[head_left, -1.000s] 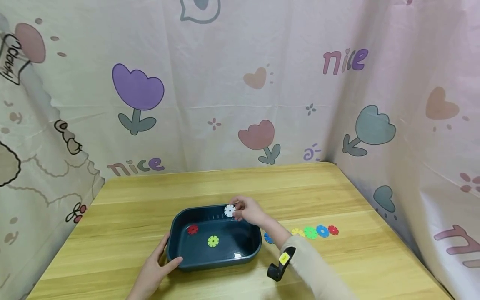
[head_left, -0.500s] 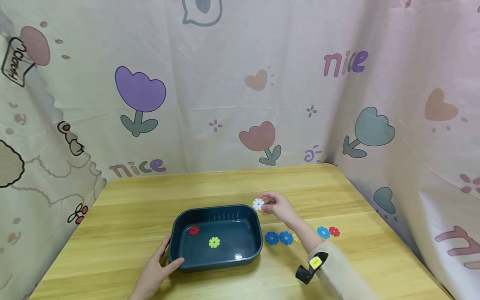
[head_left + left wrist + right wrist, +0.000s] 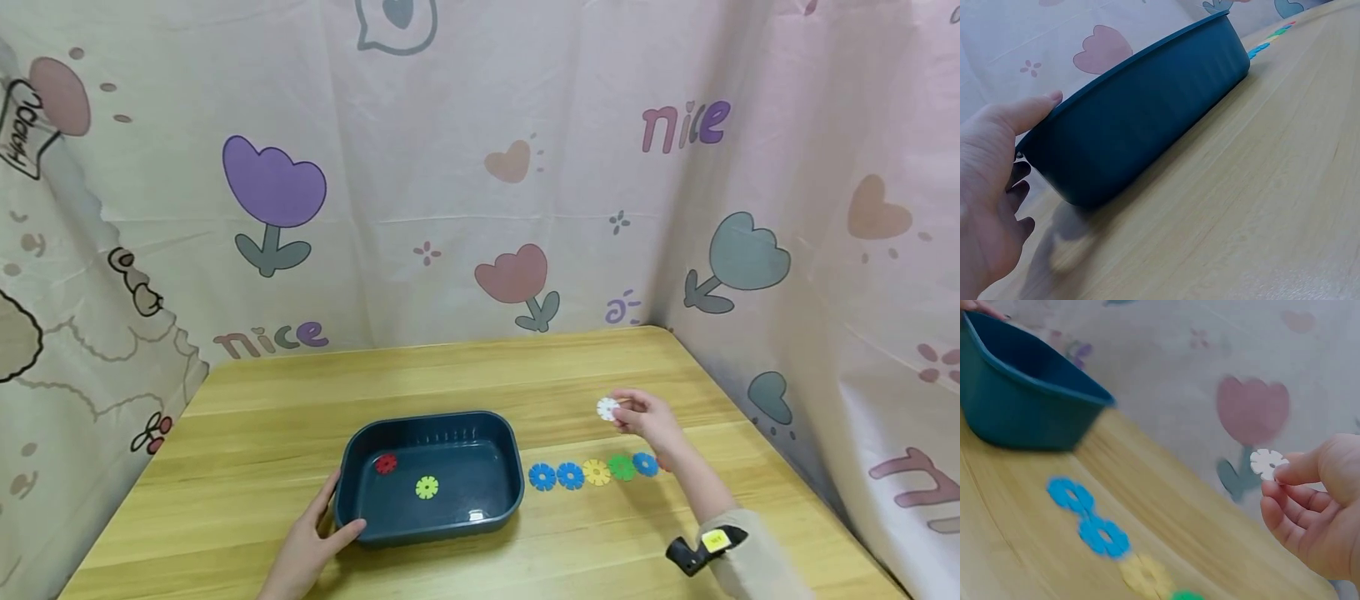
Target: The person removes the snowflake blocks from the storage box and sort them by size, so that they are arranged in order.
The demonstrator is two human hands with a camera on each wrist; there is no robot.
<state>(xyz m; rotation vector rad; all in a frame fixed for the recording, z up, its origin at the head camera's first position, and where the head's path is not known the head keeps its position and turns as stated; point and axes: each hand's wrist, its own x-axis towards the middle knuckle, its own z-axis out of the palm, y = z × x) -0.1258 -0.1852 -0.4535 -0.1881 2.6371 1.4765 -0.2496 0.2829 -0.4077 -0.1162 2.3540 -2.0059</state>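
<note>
White disc [image 3: 604, 408] raised over the bench [image 3: 300, 375], pinched in the right hand [image 3: 651, 418]

I find the row's red disc [image 3: 661, 464], at the end farthest from the basin [image 3: 465, 479], mostly hidden behind the right wrist [image 3: 693, 471]. On the right wrist view, slightly blurred, the row runs out of frame at green, and only fingers of the left hand [image 3: 309, 533] show. The left wrist view conceals the basin's interior from me. The left hand grips the basin's rim, thumb over the edge.

I count nine slotted discs: one held white; two in the basin, red [image 3: 386, 463] and yellow-green [image 3: 422, 488]; six rowed on the bench beside it, three blue [image 3: 564, 477], one yellow [image 3: 591, 473], one green [image 3: 617, 468], one red.

On the curtain [image 3: 420, 125] I read "nice" twice. The yellow label [image 3: 716, 540] on the black wrist device [image 3: 686, 557] is illegible to me.
</note>
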